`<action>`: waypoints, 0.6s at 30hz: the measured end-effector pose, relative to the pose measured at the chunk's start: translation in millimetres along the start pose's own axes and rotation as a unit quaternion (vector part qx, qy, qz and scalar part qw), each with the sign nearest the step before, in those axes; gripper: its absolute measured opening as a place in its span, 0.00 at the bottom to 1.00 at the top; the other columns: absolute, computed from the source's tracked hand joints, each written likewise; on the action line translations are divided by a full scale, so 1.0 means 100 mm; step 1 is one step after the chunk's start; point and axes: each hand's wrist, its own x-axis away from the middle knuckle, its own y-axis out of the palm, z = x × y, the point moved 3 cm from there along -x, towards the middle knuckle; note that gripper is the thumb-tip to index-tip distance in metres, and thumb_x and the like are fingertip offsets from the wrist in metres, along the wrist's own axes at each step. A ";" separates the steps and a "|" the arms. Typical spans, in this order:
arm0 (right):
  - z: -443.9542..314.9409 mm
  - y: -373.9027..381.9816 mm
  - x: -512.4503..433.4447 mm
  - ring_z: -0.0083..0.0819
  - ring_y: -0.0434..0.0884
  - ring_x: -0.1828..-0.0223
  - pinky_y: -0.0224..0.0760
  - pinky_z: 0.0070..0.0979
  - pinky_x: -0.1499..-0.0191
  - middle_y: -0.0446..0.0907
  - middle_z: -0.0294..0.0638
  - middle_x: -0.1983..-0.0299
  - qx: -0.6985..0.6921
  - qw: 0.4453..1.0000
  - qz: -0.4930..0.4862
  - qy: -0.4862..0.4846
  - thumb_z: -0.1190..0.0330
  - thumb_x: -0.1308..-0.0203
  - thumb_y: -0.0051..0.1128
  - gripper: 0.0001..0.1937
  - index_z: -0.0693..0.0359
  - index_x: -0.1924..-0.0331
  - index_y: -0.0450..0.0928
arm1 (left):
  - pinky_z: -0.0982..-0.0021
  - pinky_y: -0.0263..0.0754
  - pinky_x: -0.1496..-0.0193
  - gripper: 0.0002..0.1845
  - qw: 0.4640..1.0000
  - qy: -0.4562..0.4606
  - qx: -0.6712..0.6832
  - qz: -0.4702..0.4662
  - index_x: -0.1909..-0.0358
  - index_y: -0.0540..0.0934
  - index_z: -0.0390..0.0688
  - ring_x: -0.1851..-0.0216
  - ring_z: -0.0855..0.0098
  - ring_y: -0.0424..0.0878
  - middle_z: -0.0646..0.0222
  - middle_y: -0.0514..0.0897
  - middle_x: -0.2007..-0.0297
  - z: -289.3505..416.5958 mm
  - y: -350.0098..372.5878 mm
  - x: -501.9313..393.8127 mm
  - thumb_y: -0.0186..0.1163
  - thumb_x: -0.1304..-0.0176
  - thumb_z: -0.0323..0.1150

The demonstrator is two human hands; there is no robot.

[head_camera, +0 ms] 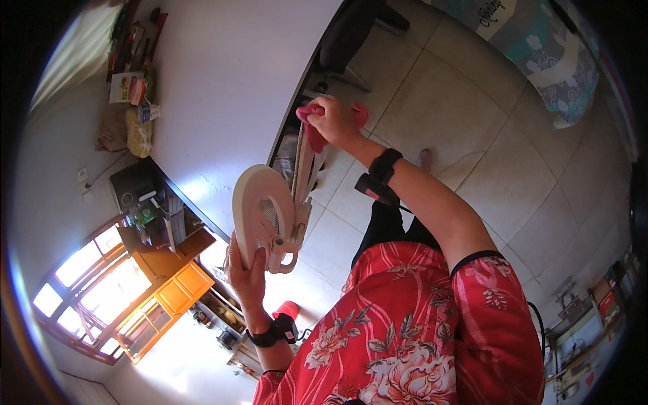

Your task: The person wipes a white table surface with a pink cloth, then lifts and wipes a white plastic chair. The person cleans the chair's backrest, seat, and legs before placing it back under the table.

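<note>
A cream plastic device [264, 185] with an oval head, a mesh panel and a long stem is held in front of my body; its exact kind is unclear. My left hand [248, 271] grips the near end of the oval head, thumb on top. Along the far part of the stem, my right hand [331, 120] clutches a pink cloth [316, 139] that is wrapped against it. The cloth and fingers hide that end of the stem. A small looped handle [289, 263] sticks out near the hinge-like joint of the device.
A white tabletop [228, 76] lies to the left, its dark edge close to the device. Beyond it stands a dark chair [347, 38]. Packets and bags [136, 114] sit at the table's far side. A red container [287, 309] is on the tiled floor [445, 91].
</note>
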 end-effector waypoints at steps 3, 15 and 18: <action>0.02 0.05 0.10 0.49 0.82 0.56 0.76 0.41 0.55 0.80 0.48 0.58 0.015 1.000 0.000 0.005 0.69 0.46 0.63 0.12 0.61 0.58 0.81 | 0.65 0.79 0.52 0.28 0.999 0.026 -0.026 0.011 0.35 0.74 0.40 0.54 0.68 0.84 0.60 0.85 0.52 0.01 0.00 0.00 0.66 0.38 0.26; -0.14 0.02 0.55 0.53 0.81 0.55 0.77 0.41 0.53 0.82 0.51 0.56 -0.126 0.992 -0.011 0.004 0.69 0.49 0.61 0.12 0.62 0.60 0.81 | 0.64 0.78 0.51 0.27 0.999 -0.006 -0.036 0.012 0.37 0.76 0.38 0.56 0.65 0.84 0.60 0.85 0.55 -0.05 -0.01 0.02 0.66 0.41 0.26; 0.04 0.08 0.29 0.51 0.83 0.56 0.77 0.42 0.52 0.83 0.52 0.59 -0.131 0.987 -0.011 0.098 0.66 0.50 0.63 0.14 0.62 0.59 0.82 | 0.64 0.78 0.52 0.27 0.999 -0.033 -0.031 0.007 0.38 0.76 0.37 0.56 0.65 0.84 0.60 0.85 0.55 -0.08 -0.02 0.03 0.66 0.42 0.25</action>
